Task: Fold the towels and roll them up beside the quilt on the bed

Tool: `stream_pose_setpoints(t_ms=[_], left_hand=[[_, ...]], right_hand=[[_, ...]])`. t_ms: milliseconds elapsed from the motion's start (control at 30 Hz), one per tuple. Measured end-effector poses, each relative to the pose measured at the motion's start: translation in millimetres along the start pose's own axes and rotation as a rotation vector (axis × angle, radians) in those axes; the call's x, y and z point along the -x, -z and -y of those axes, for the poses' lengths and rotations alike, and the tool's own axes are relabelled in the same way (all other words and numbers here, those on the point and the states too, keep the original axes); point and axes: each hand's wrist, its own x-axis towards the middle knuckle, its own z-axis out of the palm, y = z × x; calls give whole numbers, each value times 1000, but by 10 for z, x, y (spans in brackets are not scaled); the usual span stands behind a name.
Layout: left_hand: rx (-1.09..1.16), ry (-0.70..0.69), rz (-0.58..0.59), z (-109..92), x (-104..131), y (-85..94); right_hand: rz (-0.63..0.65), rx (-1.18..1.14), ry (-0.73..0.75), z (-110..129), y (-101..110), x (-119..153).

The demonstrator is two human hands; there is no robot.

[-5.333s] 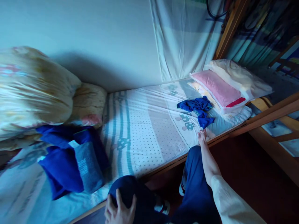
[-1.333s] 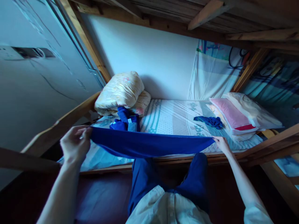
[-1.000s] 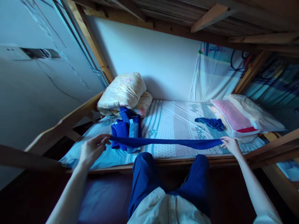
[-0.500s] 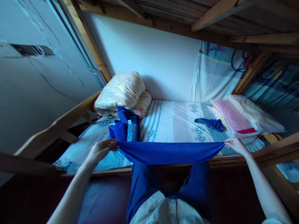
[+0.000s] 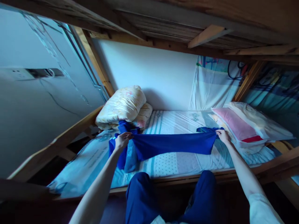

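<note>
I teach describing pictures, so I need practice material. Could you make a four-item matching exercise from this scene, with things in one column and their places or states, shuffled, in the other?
Things
1. Pink pillow
2. Long blue cloth
3. Wall socket
4. Cream quilt

Places or states
A. Heaped at the left end of the bed
B. On the left wall, above the level of the bed
C. Lying at the right end of the bed
D. Spread between the left hand and the right hand

Pairs: 1-C; 2-D; 3-B; 4-A
</note>
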Motion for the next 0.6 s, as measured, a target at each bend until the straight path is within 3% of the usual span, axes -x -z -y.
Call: stream_pose_setpoints(t_ms=[133,267,400,600], left_hand=[[132,-46,-40,188,-134,-67],[118,-117,-56,529,-64,-202],[41,-97,-12,924,156,-383],[-162,15,116,1495,543,-687]], right_hand=[[-159,-49,135,-91,-104,-106],[-214,-94,224,-305,-379,-40],[-137,-98,198,-579,-767,119],[106,28,40,-922,-1355,468]])
